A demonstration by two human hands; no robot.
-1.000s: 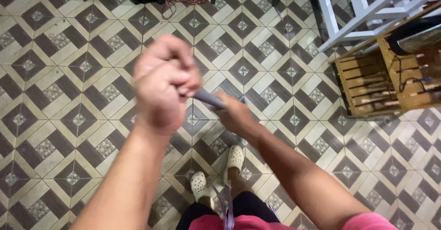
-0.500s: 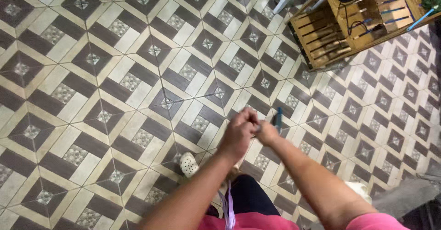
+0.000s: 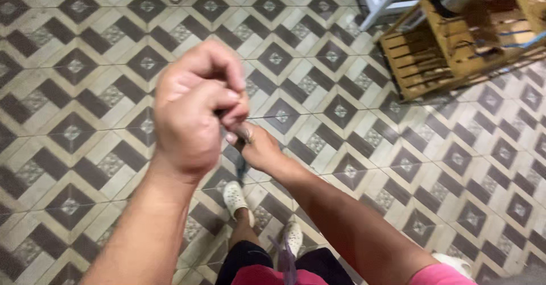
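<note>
Both hands are up in front of the camera, meeting just left of the middle of the view, high over a patterned tile floor (image 3: 114, 63). The left hand (image 3: 193, 108) is the nearer one, big in the picture, curled into a tight fist with the knuckles up and the thumb pressed against the forefinger, pinching something small at its right edge; what sits in that pinch is too blurred to tell. Just beyond it and a little lower, the right hand (image 3: 261, 148) is closed too, fingers folded around a thin dark tool (image 3: 241, 162) whose lower end pokes down out of the fist toward the floor. The two hands touch, or very nearly, at the fingertips, right where the pinch is. Both forearms run up from the near edge, the left from the lower left, the right from the lower right, with a pink sleeve (image 3: 455, 273) at the right shoulder. Straight down between the arms, two white shoes (image 3: 236, 197) stand on the tiles, dark shorts and a strip of pink cloth at the very near edge. Far off to the upper right sits a wooden slatted crate (image 3: 432, 52), tilted in the view, with white furniture legs (image 3: 375, 3) just to its left at the far edge. Brown and cream diamond tiles fill the rest.
</note>
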